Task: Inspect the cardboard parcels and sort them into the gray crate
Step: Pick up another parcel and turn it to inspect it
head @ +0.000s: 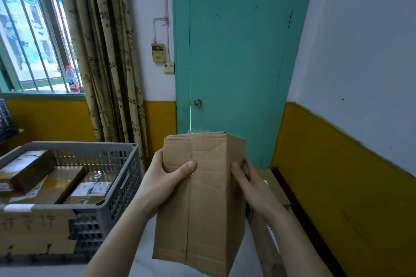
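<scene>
A tall brown cardboard parcel [202,198] with a taped seam down its front is held up in front of me, tilted with its top away. My left hand [162,180] grips its left edge, thumb across the front face. My right hand [249,186] grips its right edge, thumb on the corner. The gray crate [121,177] stands to the left with three parcels [60,183] inside; one lies tilted on top at the left.
More cardboard parcels [273,189] lie low on the right behind my right forearm. A green door [238,51] is straight ahead. A cardboard sheet [33,229] with writing leans on the crate's front. Curtain and barred window at left.
</scene>
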Available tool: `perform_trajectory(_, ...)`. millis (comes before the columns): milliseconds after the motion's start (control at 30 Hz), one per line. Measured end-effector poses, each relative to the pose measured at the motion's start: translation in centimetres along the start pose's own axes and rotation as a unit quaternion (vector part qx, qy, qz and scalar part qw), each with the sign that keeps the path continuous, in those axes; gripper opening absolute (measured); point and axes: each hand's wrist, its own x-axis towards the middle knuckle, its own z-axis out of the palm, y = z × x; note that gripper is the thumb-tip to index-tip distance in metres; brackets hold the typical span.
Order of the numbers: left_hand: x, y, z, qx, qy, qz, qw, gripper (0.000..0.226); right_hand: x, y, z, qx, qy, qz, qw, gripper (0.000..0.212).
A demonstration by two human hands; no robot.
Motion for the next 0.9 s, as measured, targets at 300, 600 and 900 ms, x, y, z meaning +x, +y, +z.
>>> perform_trajectory(300,0.0,0.8,0.5,0.093,0.083,0.032,0.992,0.082,0.0,1.4,-0.4,-0.017,0.075,-0.027,0.997,0.07)
perform_trajectory(600,-1.4,2.1,1.7,0.119,-0.027,-0.008,0.992,0.122,-0.1,1.3,-0.1,0.02,0.09,-0.016,0.996,0.104)
perform_trajectory(900,0.0,0.4,1.1,0.068,0.001,0.031,0.997,0.073,-1.0,-0.2,-0.6,-0.006,0.119,-0.079,0.99,0.063)
